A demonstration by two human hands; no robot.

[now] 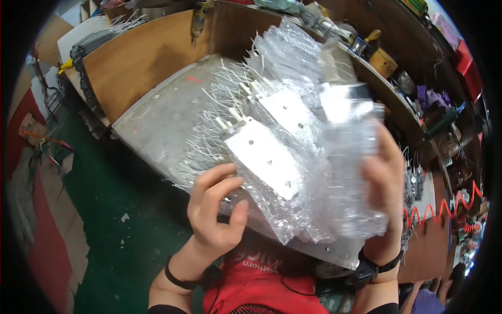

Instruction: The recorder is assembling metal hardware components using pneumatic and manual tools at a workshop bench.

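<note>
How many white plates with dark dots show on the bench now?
2: the nearer plate by the left hand, the farther plate just beyond it to the right. More may be hidden under the bubble wrap.

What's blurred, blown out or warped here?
Head view: motion blur smears the right hand and the clear-wrapped piece it holds; the left hand is sharper. Head view: glare nearly whites out the nearer flat plate. Head view: fisheye bends the wooden panel, and the picture's corners go black.
</note>
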